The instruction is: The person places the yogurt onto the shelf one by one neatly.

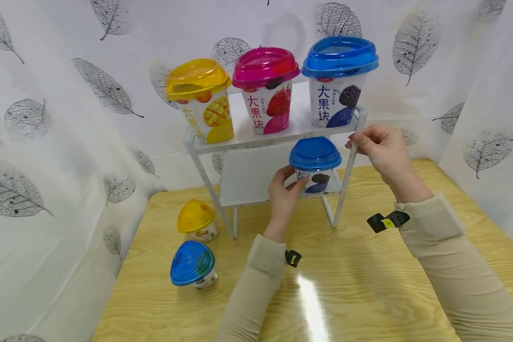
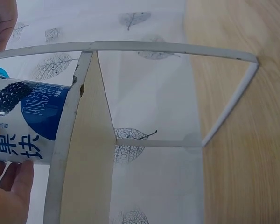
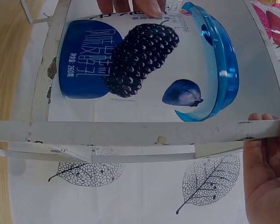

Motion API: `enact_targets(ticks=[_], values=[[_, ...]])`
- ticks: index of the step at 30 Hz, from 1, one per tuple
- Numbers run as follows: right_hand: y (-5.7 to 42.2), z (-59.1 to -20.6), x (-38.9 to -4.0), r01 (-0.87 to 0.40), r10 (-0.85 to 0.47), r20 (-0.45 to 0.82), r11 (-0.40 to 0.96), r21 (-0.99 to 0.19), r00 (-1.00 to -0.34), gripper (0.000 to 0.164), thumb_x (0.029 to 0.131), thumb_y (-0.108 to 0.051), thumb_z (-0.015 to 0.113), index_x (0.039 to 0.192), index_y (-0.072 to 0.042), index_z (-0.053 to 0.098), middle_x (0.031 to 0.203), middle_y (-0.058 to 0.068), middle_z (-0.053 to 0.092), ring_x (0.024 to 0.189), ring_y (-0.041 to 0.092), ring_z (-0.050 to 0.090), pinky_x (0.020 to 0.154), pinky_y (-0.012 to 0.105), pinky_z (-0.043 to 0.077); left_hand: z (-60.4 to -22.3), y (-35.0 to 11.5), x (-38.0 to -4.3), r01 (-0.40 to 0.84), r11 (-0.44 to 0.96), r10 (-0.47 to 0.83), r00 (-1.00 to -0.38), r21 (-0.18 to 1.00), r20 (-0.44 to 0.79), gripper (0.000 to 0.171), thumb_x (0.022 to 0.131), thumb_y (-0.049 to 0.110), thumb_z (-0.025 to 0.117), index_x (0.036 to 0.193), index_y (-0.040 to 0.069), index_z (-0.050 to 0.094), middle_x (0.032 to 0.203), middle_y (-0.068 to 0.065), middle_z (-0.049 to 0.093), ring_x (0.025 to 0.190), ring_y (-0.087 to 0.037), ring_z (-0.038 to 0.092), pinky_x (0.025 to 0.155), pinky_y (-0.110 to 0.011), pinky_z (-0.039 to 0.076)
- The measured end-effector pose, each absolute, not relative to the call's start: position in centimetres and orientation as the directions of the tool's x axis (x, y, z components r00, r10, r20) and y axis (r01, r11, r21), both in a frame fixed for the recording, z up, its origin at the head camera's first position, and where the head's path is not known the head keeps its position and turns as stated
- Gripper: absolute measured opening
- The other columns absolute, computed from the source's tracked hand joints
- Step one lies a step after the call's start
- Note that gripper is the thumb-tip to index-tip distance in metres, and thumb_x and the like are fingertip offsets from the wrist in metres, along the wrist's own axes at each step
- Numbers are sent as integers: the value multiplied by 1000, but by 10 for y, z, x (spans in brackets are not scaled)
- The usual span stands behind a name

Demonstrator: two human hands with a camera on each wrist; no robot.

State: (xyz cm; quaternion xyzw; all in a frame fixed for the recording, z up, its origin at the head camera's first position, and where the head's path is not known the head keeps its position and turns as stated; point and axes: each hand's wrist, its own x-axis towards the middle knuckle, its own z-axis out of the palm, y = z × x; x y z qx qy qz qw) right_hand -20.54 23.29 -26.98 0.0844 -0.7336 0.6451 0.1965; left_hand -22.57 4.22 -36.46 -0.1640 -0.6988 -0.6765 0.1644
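A blue-lidded yogurt cup [image 1: 318, 159] with a blackberry picture is at the right end of the lower shelf of a white two-tier rack [image 1: 243, 178]. My left hand [image 1: 284, 194] grips this cup from its left side, thumb across the front. My right hand [image 1: 384, 149] pinches the rack's right front post near the top shelf. In the right wrist view, the cup [image 3: 144, 60] is behind the rack's post [image 3: 144, 133], held by the left fingertips. On the top shelf stand a yellow-lidded cup [image 1: 205, 104], a pink-lidded cup [image 1: 267, 92] and a larger-looking blue-lidded cup [image 1: 337, 85].
Left of the rack on the wooden table [image 1: 359, 280], a yellow-lidded cup [image 1: 196, 219] and another blue-lidded cup [image 1: 192, 263] stand one before the other. A white leaf-patterned cloth [image 1: 90, 142] hangs behind and beside the table. The rack's slanted legs meet the tabletop.
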Motion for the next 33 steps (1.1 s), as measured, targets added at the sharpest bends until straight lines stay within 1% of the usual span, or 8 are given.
enact_targets(ticks=[4, 8, 12, 15, 21, 23, 29, 33], values=[[232, -270, -205, -381, 128, 399, 143, -914, -908, 15, 87, -4, 54, 78, -2, 66, 70, -2, 62, 71, 8, 60, 67, 16, 47, -368, 46, -228, 457, 33, 10, -890, 889, 457, 40, 77, 10, 69, 111, -4, 54, 111, -16, 55, 103, -24, 53, 77, -29, 47], [231, -270, -205, -381, 124, 391, 102, -919, -912, 14, 86, -5, 55, 78, -2, 66, 70, -1, 63, 70, 9, 60, 67, 16, 47, -371, 50, -231, 459, 44, 7, -889, 888, 459, 40, 78, 13, 69, 111, -3, 54, 110, -14, 56, 102, -21, 53, 76, -26, 47], [231, -270, -204, -372, 133, 379, 78, -925, -916, 13, 85, -7, 56, 78, -4, 67, 70, 0, 62, 70, 9, 61, 67, 16, 47, -372, 55, -233, 459, 55, 7, -888, 887, 459, 39, 78, 13, 69, 111, -3, 54, 110, -13, 56, 101, -20, 53, 76, -25, 47], [232, -270, -203, -370, 138, 379, 83, -925, -915, 13, 85, -7, 56, 78, -4, 67, 71, -1, 62, 70, 9, 61, 67, 16, 47, -373, 59, -235, 459, 61, 7, -888, 887, 459, 38, 78, 12, 68, 110, -3, 54, 109, -14, 57, 101, -19, 54, 75, -24, 47], [232, -270, -204, -376, 137, 385, 90, -922, -913, 14, 85, -8, 56, 76, -8, 67, 71, -1, 62, 70, 9, 61, 67, 16, 47, -373, 65, -237, 465, 71, 9, -885, 882, 466, 36, 78, 9, 67, 109, -4, 54, 110, -15, 57, 102, -19, 54, 75, -23, 47], [232, -270, -204, -376, 139, 385, 87, -922, -912, 14, 85, -8, 57, 76, -7, 67, 71, -1, 62, 70, 9, 61, 67, 16, 47, -372, 66, -237, 463, 72, 14, -886, 884, 463, 37, 79, 9, 67, 110, -4, 54, 110, -15, 57, 103, -19, 53, 75, -23, 47], [232, -270, -204, -356, 149, 370, 115, -927, -917, 15, 86, -10, 56, 82, 2, 65, 74, -1, 61, 71, 9, 61, 69, 17, 47, -370, 69, -235, 448, 76, 24, -894, 891, 447, 37, 79, 10, 67, 111, -3, 54, 111, -13, 56, 104, -18, 53, 76, -23, 47], [231, -271, -204, -358, 149, 371, 108, -928, -917, 16, 86, -9, 56, 83, 5, 64, 74, 0, 61, 72, 9, 61, 69, 17, 47, -370, 70, -236, 466, 79, 28, -885, 881, 465, 37, 80, 10, 66, 111, -4, 54, 111, -15, 56, 104, -20, 53, 75, -24, 47]])
